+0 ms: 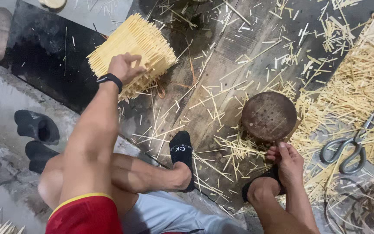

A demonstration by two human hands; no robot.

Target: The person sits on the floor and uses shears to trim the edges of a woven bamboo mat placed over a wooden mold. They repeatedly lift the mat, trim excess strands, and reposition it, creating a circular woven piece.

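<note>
Landmark: the round brown disc, pierced with small holes, lies on the dark wooden board; every place below is told from it.
Left hand: the left hand, far to the disc's left and higher in view, has its fingers curled over the near edge of the bamboo stick bundle; the grip looks closed on a few stick ends, the thumb hidden.
Bundle: 1 block of pale sticks packed side by side, tilted, resting on the board where it meets a black sheet.
Right hand: the right hand sits just below the disc, fingers bent and pinched around something small; I cannot tell what it holds.
Progress, as a judgement: the bundle looks well filled and squared, so much of the packing seems done; many loose sticks lie scattered left of and below the disc, and a deep heap of offcuts lies to its right, so sorting seems left.
Scissors: grey scissors lie right of the disc, on the offcuts.
Edges: the board's lower-left edge runs diagonally below the bundle; 2 dark shoes sit beyond it, far left of the disc.
Open room: the black sheet left of the bundle is barest; the feet crowd the space below the disc.
</note>
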